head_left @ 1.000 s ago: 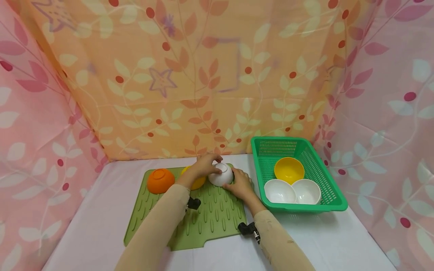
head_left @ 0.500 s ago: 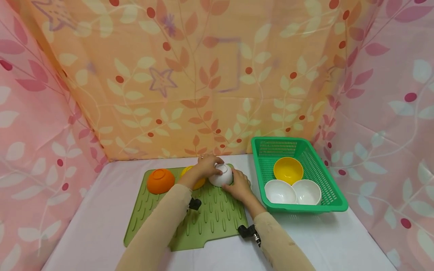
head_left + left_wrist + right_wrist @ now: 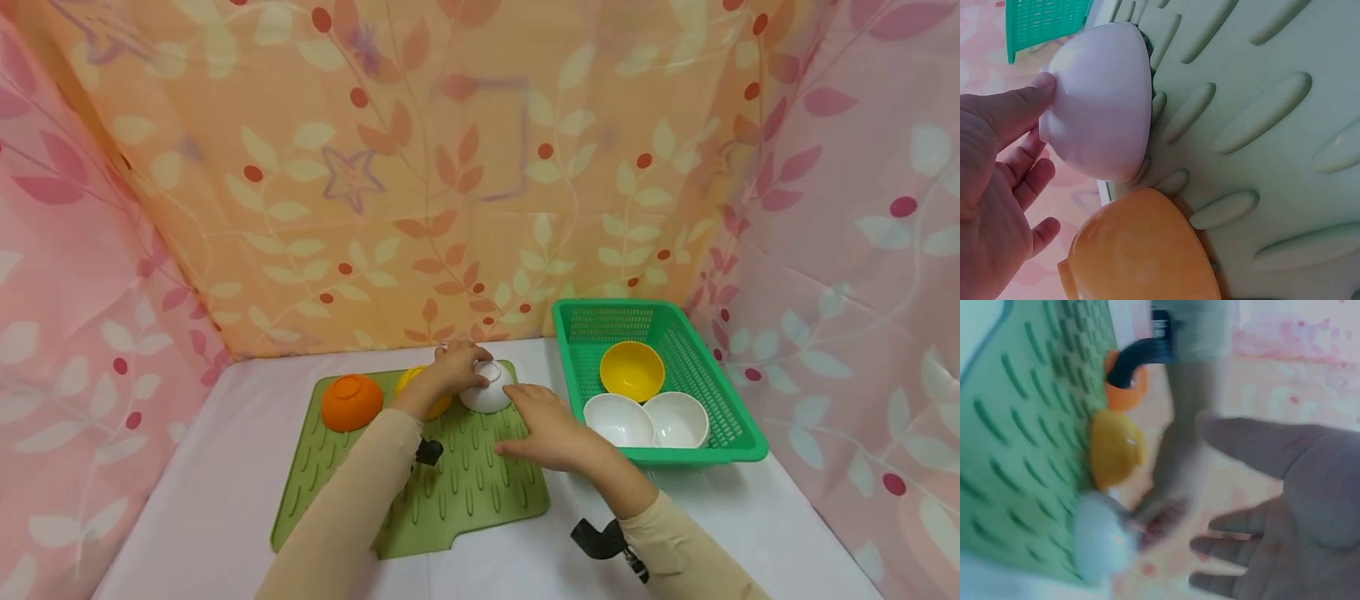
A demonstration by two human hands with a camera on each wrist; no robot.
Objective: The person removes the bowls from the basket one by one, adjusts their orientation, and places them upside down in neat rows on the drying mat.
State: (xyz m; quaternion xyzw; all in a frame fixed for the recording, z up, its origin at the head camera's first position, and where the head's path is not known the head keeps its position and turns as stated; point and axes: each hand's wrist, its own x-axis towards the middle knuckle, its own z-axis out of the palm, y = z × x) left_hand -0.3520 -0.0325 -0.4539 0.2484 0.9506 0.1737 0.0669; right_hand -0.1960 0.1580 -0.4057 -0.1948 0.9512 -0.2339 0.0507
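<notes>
**Left hand on an upturned white bowl at the mat's far edge**

A white bowl [image 3: 488, 389] sits upside down on the green ribbed mat [image 3: 465, 483], close to the mat's far right corner. The left hand [image 3: 459, 367] lies over it from the far side: in the left wrist view the thumb presses the bowl's base and the other fingers [image 3: 1035, 181] curl loosely behind it, so the bowl sits between thumb and fingers, its rim down on the mat's ribs.

The right hand [image 3: 546, 423] is off the bowl, just nearer the person and to the right, over the mat's right edge. Its fingers are straight and spread, holding nothing; the right wrist view is blurred but shows the same open palm.

Just beside the white bowl, toward the mat's far middle, lies an upturned yellow bowl [image 3: 426, 392], partly hidden by the left wrist; whether the two touch cannot be told. An orange bowl [image 3: 352, 402] is upside down near the mat's far left corner. On the table's right side stands a green basket [image 3: 731, 417] with one yellow bowl and two white bowls upright inside.
</notes>
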